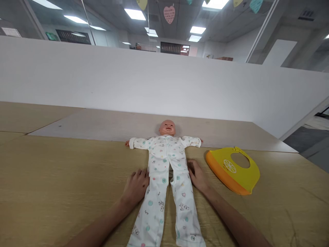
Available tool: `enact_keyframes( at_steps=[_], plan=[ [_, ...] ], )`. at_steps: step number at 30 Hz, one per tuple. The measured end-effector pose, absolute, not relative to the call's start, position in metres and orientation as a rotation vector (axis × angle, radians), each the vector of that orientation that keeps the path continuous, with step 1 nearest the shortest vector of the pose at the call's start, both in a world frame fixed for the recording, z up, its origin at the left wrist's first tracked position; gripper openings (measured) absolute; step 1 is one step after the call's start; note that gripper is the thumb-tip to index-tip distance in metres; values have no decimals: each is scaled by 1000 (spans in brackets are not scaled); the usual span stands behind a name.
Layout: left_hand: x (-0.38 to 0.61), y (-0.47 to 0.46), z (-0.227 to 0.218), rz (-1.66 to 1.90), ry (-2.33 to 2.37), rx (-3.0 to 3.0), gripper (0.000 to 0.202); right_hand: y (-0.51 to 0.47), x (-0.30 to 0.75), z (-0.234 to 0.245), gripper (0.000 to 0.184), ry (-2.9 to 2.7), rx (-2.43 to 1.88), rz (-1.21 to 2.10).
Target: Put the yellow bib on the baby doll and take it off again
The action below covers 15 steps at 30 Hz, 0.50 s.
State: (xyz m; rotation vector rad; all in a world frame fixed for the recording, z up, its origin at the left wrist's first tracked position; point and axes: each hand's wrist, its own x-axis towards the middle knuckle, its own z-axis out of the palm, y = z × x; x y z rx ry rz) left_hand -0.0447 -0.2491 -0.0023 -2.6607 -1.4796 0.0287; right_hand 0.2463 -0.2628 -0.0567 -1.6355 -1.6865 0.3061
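A baby doll (164, 161) in white patterned pyjamas lies on its back on the wooden table (51, 178), arms spread, head pointing away from me. My left hand (136, 185) rests at the doll's left hip, fingers curled against the cloth. My right hand (197, 175) lies at the other hip, fingers bent and touching the pyjama side. Whether either hand grips the cloth is unclear. A yellow and orange silicone bib (232, 169) lies flat to the right of the doll, apart from my right hand.
A white partition wall (164, 85) stands along the table's far edge. A paler board (102, 125) lies under the doll's head. The table's right edge drops to a grey floor (308, 140).
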Motion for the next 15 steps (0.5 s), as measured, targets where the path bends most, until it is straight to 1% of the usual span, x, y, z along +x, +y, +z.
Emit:
enact_keyframes(
  at_steps=[10, 15],
  plan=[
    [-49, -242, -10, 15, -1489, -2856, 29, -266, 248, -57, 26, -1760, -1633, 254],
    [-52, -238, -17, -136, -1527, -2914, 27, -266, 248, -56, 27, -1746, -1635, 259]
  ],
)
